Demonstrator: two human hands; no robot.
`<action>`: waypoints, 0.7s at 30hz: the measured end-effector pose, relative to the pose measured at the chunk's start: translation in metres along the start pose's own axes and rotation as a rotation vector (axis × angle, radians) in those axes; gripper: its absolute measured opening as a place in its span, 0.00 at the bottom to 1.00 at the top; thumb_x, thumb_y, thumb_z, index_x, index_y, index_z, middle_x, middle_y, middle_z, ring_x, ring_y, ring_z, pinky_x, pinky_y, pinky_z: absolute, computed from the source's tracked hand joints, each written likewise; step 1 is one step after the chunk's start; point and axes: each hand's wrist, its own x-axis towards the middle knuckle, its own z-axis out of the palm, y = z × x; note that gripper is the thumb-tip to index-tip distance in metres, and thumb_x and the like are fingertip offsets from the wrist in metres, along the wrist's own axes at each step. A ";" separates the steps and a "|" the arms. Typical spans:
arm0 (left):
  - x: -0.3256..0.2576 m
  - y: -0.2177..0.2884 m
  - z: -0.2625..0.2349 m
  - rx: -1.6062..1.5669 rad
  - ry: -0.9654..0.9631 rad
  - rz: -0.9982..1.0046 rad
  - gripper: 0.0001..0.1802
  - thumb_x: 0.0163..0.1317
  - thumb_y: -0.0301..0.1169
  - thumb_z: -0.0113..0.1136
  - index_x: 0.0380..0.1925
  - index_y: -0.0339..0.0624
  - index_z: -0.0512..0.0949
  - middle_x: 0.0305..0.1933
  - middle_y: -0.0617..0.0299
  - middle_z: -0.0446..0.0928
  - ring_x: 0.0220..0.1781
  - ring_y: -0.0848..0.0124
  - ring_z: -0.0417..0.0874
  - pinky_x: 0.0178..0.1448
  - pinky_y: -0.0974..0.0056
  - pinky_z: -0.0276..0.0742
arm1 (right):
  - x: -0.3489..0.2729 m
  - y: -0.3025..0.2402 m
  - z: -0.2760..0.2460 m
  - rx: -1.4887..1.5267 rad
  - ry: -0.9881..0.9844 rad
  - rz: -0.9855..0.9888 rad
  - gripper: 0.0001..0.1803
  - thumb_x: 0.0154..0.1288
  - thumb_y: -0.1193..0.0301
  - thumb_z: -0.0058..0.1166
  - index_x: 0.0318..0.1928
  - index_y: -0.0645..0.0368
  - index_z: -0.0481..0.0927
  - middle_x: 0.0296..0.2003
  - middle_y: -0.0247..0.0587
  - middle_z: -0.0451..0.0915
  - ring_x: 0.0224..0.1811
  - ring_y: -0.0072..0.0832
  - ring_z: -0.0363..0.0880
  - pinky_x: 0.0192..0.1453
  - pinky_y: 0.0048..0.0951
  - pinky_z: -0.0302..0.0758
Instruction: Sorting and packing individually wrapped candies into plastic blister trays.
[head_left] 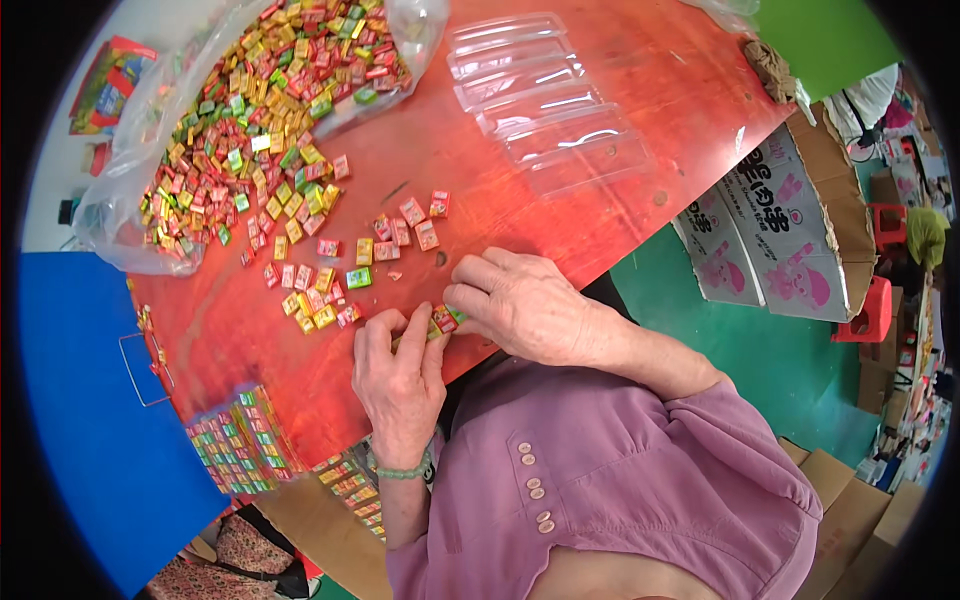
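Observation:
At the table's near edge, a short row of small wrapped candies [443, 319], green, red and yellow, is pinched between my two hands. The fingertips of my left hand [398, 372] close on its left end. My right hand [522, 305] bends over its right end, fingers curled and partly hiding the candies. Just beyond my fingers, loose candies lie in small groups: red ones [427, 236], a green one [359, 278] and a yellow cluster [316, 306]. A big candy heap [270, 120] spills from a clear plastic bag [128, 215] at the far left.
Clear ribbed plastic trays [548, 90] lie at the back of the red table [690, 110]. Candy-filled packs [245, 440] sit at the left edge, with more in a cardboard box [310, 520] below. A printed carton [780, 225] and red stool [868, 312] stand right.

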 end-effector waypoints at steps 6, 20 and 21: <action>0.049 0.035 0.008 0.002 0.002 0.096 0.18 0.61 0.31 0.73 0.51 0.42 0.87 0.44 0.58 0.74 0.42 0.59 0.78 0.44 0.55 0.78 | -0.017 0.021 -0.047 -0.090 0.207 0.003 0.17 0.61 0.66 0.69 0.47 0.59 0.82 0.42 0.42 0.79 0.46 0.42 0.82 0.49 0.41 0.82; 0.154 0.079 0.092 -0.174 0.029 0.273 0.15 0.61 0.34 0.73 0.45 0.41 0.86 0.40 0.59 0.74 0.43 0.59 0.81 0.44 0.54 0.81 | -0.037 0.122 -0.113 -0.072 0.232 0.207 0.17 0.64 0.65 0.71 0.49 0.58 0.85 0.40 0.40 0.76 0.41 0.40 0.80 0.45 0.39 0.79; 0.154 0.079 0.093 -0.176 0.005 0.263 0.15 0.61 0.35 0.73 0.45 0.41 0.86 0.41 0.58 0.74 0.43 0.59 0.81 0.45 0.54 0.82 | -0.038 0.124 -0.111 -0.063 0.214 0.206 0.17 0.64 0.64 0.71 0.50 0.58 0.85 0.40 0.40 0.76 0.42 0.40 0.80 0.45 0.39 0.79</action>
